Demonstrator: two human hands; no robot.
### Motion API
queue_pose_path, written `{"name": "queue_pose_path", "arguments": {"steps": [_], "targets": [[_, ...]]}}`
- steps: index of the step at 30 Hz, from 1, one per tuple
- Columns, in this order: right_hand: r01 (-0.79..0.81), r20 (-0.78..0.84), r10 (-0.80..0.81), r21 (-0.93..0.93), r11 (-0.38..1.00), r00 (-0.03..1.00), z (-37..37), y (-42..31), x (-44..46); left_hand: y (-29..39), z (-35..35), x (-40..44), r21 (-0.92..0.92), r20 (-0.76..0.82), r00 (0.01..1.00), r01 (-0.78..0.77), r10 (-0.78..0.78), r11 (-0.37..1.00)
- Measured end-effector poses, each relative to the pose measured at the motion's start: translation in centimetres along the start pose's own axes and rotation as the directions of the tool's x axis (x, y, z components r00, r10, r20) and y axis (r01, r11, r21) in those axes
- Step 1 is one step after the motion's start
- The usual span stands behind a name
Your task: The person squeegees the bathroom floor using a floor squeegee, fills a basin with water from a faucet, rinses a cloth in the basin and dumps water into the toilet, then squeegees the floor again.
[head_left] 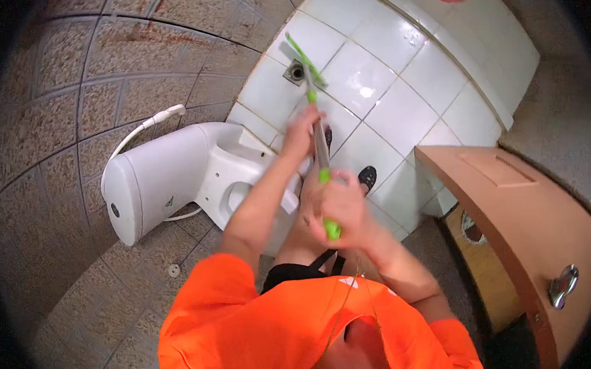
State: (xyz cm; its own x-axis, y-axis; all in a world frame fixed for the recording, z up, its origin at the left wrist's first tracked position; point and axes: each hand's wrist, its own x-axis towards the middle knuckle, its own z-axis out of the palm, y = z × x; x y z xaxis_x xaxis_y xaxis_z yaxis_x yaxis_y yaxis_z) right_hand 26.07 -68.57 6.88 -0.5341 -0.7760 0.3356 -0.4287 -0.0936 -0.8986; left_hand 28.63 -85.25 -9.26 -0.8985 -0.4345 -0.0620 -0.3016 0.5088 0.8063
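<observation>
A long-handled floor squeegee point(321, 149) with a grey pole and a thin bright green head slants across the middle of the view. My left hand point(301, 132) is wrapped round the lower part of its pole. Higher up, close to my body, my right hand point(341, 211) grips the pole near its green end; this hand is slightly blurred. The squeegee's head lies over the white tiled floor point(376, 74), beside a square floor drain point(295, 72). Whether its whole edge touches the tiles I cannot tell.
On the left stands a white toilet point(168, 170) with its lid up, against a stone-patterned wall point(141, 60). A spray hose point(152, 120) hangs by it. A raised white ledge point(446, 51) runs along the far right. An open brown door point(505, 190) stands at right.
</observation>
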Motion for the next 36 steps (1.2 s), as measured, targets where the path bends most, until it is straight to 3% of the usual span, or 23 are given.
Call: {"name": "queue_pose_path", "arguments": {"steps": [3, 5, 6, 7, 8, 10, 11, 12, 14, 18, 20, 26, 28, 31, 32, 34, 35, 36], "targets": [[-0.11, -0.252, 0.124, 0.066, 0.992, 0.96, -1.1, 1.8, 2.1, 0.0, -2.2, 4.9, 0.272, 0.181, 0.982, -0.104, 0.055, 0.957], [-0.177, -0.297, 0.205, 0.119, 0.977, 0.933, 0.4, 4.8, 2.2, -1.0, -3.2, 6.9, 0.372, 0.286, 0.958, -0.139, 0.029, 0.918], [-0.177, -0.308, 0.205, 0.116, 0.977, 0.929, 1.0, 6.4, 1.7, -2.2, -3.1, 7.2, 0.442, 0.31, 0.947, -0.068, -0.081, 0.894], [-0.215, -0.239, 0.277, 0.255, 0.943, 0.931, 1.8, 8.0, 1.1, -3.3, -2.4, 7.0, 0.513, 0.324, 0.926, -0.002, -0.192, 0.858], [-0.256, -0.158, 0.338, 0.388, 0.885, 0.928, 2.3, 8.9, 0.2, -5.4, -0.9, 6.0, 0.516, 0.331, 0.924, -0.01, -0.189, 0.857], [-0.327, -0.204, 0.392, 0.288, 0.9, 0.897, 2.6, 8.9, -2.6, -9.6, 1.4, 4.0, 0.513, 0.298, 0.949, -0.07, -0.101, 0.856], [-0.403, -0.249, 0.441, 0.189, 0.895, 0.862, 2.5, 8.4, -4.0, -7.0, 2.1, 3.2, 0.472, 0.34, 0.923, -0.002, -0.179, 0.882], [-0.405, -0.25, 0.445, 0.195, 0.893, 0.86, 2.0, 8.0, -5.3, -6.1, 3.6, 2.0, 0.476, 0.343, 0.921, -0.002, -0.184, 0.879], [-0.371, -0.401, 0.457, 0.276, 0.887, 0.794, 0.5, 7.2, -8.3, -4.4, 6.3, -0.3, 0.374, 0.267, 0.956, 0.01, -0.118, 0.927], [-0.345, -0.427, 0.479, 0.354, 0.869, 0.767, -1.6, 5.2, -12.1, -2.3, 9.4, -3.6, 0.346, 0.295, 0.943, 0.046, -0.155, 0.937], [-0.437, -0.408, 0.574, 0.383, 0.814, 0.71, -2.0, 4.2, -13.3, -1.6, 10.0, -4.4, 0.342, 0.355, 0.924, 0.01, -0.139, 0.94], [-0.427, -0.36, 0.553, 0.373, 0.824, 0.752, -4.9, 2.5, -13.4, 1.0, 10.8, -5.2, 0.35, 0.351, 0.924, 0.024, -0.154, 0.937], [-0.311, -0.538, 0.406, 0.262, 0.914, 0.739, -6.2, 3.7, -16.1, 4.6, 11.7, -5.4, 0.394, 0.377, 0.917, -0.031, -0.131, 0.919], [-0.352, -0.517, 0.564, 0.454, 0.819, 0.644, -12.5, -0.7, -21.8, 10.5, 15.4, -9.8, 0.36, 0.505, 0.861, -0.142, -0.065, 0.922], [-0.231, -0.57, 0.548, 0.534, 0.813, 0.612, -13.1, -1.3, -24.7, 11.5, 17.2, -11.5, 0.382, 0.562, 0.825, -0.189, -0.065, 0.904], [-0.221, -0.62, 0.59, 0.569, 0.792, 0.518, -14.5, -3.2, -28.2, 12.8, 21.0, -15.3, 0.412, 0.62, 0.781, -0.243, -0.075, 0.878], [-0.222, -0.618, 0.589, 0.568, 0.792, 0.52, -14.3, -3.9, -28.8, 12.8, 22.2, -16.8, 0.425, 0.625, 0.777, -0.25, -0.082, 0.87], [-0.3, -0.611, 0.667, 0.599, 0.742, 0.427, -14.1, -4.4, -29.2, 13.2, 22.4, -17.3, 0.425, 0.623, 0.778, -0.248, -0.082, 0.87]]}}
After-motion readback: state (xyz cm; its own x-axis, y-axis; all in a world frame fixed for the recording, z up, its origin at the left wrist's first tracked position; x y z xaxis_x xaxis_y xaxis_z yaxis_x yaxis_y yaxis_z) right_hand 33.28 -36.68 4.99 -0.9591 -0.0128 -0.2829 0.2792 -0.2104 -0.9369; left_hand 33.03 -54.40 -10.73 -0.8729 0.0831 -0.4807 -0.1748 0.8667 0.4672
